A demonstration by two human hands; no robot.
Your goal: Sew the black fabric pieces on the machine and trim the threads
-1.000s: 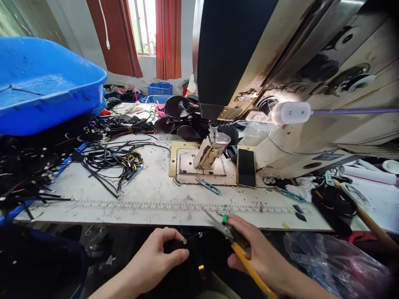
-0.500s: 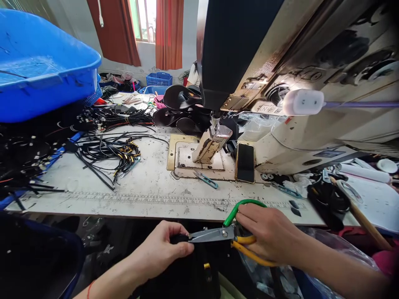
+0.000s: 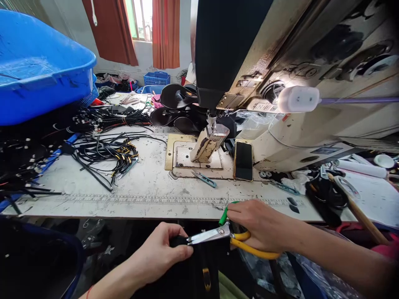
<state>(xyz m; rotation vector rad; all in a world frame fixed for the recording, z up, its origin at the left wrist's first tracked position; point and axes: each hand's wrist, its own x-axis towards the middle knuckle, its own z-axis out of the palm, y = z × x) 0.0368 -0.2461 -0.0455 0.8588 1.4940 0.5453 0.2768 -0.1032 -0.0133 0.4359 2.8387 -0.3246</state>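
Observation:
My left hand [image 3: 165, 249] pinches a small black piece [image 3: 178, 241] between thumb and fingers, just below the table's front edge. Most of that piece is hidden by the hand, so its kind cannot be told. In my right hand [image 3: 255, 226] is a pair of scissors [image 3: 215, 235] with yellow grips, the blades pointing left. Their tips reach the black piece at my left fingertips. A green curved tube-like part [image 3: 223, 216] sticks out by the scissors' pivot, partly covered by my right hand.
A post-bed sewing machine [image 3: 209, 143] stands on the white table [image 3: 149, 174]. Around it lie thread snips [image 3: 205, 179], a phone [image 3: 243, 161] and a bundle of black straps [image 3: 106, 151]. A blue tub [image 3: 46, 79] sits at left; a wooden-handled tool [image 3: 366, 222] at right.
My right hand and the scissors have shifted slightly left and turned, with the blades now brighter. Less of the green part shows. My left hand keeps its pinch near the same place.

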